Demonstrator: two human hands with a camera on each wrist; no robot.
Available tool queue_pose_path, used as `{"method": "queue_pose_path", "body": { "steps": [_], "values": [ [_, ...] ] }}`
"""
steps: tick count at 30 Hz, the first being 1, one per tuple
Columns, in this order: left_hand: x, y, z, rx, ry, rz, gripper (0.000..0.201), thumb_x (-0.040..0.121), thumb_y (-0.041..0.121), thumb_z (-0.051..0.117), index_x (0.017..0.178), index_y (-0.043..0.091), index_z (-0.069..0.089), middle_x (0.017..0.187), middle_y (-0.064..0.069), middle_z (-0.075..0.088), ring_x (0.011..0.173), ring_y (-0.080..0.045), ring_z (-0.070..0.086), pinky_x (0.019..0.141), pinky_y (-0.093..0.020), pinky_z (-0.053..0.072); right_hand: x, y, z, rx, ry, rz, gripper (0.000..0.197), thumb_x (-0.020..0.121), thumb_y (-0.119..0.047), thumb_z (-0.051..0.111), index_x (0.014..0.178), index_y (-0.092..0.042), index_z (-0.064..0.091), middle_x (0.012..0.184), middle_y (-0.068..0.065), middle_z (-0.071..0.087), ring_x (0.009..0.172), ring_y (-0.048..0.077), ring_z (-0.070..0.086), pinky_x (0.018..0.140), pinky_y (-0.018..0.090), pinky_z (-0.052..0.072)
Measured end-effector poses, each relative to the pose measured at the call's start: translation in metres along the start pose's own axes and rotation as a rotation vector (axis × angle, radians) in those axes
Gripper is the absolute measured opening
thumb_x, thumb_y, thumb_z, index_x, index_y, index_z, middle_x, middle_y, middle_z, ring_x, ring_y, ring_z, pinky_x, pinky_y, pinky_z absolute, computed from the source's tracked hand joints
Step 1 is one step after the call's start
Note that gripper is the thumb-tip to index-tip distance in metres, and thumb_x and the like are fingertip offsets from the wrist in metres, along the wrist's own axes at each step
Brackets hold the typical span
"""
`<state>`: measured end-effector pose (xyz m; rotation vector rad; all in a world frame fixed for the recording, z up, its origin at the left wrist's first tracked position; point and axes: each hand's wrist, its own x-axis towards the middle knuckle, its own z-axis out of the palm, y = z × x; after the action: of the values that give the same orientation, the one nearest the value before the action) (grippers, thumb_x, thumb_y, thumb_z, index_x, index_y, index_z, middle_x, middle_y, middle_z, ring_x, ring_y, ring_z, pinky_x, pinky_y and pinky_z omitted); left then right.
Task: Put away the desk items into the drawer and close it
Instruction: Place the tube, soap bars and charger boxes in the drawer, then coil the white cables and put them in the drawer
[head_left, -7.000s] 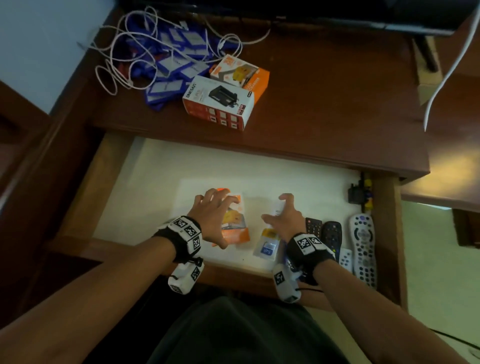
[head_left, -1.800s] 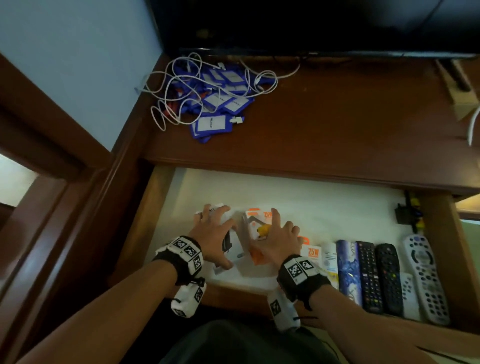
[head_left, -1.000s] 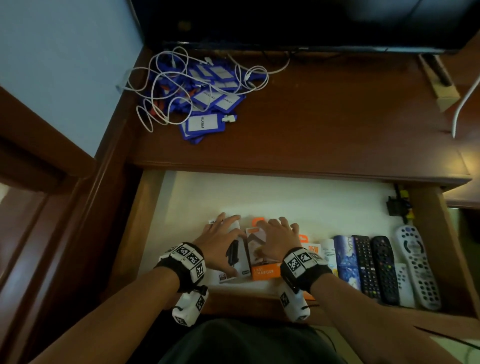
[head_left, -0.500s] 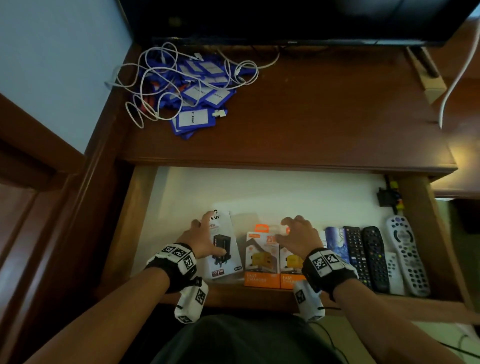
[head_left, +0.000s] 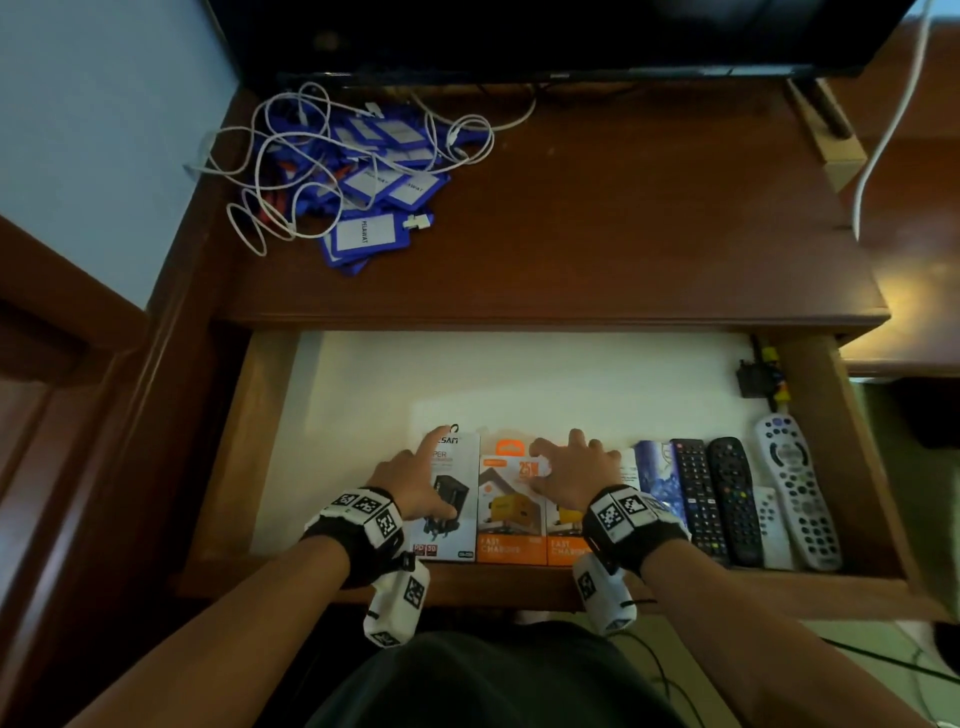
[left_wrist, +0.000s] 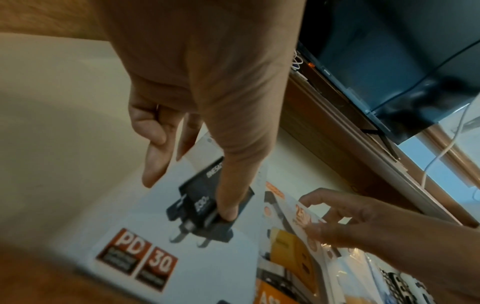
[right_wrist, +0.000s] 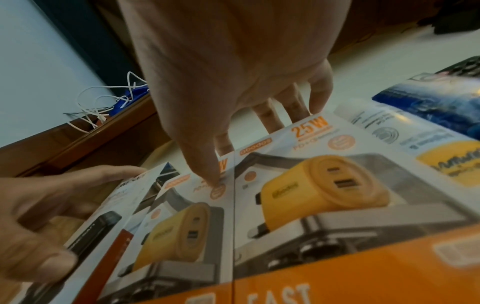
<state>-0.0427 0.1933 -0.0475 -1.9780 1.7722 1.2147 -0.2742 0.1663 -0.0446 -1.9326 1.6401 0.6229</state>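
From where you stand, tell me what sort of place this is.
Probably a home living room or bedroom, at a wooden TV desk. A flat screen stands at its back, three remote controls lie in the open drawer beside boxed phone chargers, and tangled white cables sit on top.

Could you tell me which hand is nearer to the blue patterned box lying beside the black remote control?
Right. The right hand rests on the orange charger boxes, close beside the blue patterned box. The left hand lies farther off, on the white charger box.
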Motion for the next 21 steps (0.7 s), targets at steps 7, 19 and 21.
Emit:
{"method": "queue_pose_path", "body": {
  "steps": [7, 19, 21],
  "values": [
    [-0.015, -0.007, 0.005, -0.217, 0.033, -0.071, 0.124, 0.064, 0.030, 0.087, 0.148, 0.034, -0.005, 0.130, -0.009, 0.058, 0.082, -0.017, 0.064, 0.062, -0.024, 0.053, 0.003, 0.000, -0.009, -0.002, -0.088, -0.024, 0.050, 0.087, -0.053, 0.051, 0.133, -0.044, 0.036, 0.135, 0.010, 0.036, 0.123, 0.039, 0.040, 0.100, 0.053, 0.036],
    [-0.021, -0.015, 0.018, -0.296, 0.083, -0.094, 0.111, 0.067, 0.030, 0.084, 0.145, 0.034, 0.005, 0.118, -0.004, 0.063, 0.086, -0.016, 0.063, 0.074, -0.025, 0.049, 0.018, -0.006, -0.012, 0.052, -0.184, -0.015, 0.046, 0.082, -0.044, 0.054, 0.127, -0.034, 0.047, 0.126, 0.006, 0.039, 0.111, 0.034, 0.050, 0.092, 0.050, 0.046],
    [-0.019, -0.020, 0.018, -0.362, 0.093, -0.124, 0.105, 0.071, 0.031, 0.081, 0.146, 0.031, 0.006, 0.111, -0.004, 0.062, 0.090, -0.017, 0.061, 0.077, -0.026, 0.047, 0.019, -0.005, -0.014, 0.072, -0.183, -0.022, 0.044, 0.083, -0.046, 0.052, 0.122, -0.026, 0.051, 0.125, 0.007, 0.044, 0.107, 0.031, 0.053, 0.091, 0.048, 0.048]
  ]
}}
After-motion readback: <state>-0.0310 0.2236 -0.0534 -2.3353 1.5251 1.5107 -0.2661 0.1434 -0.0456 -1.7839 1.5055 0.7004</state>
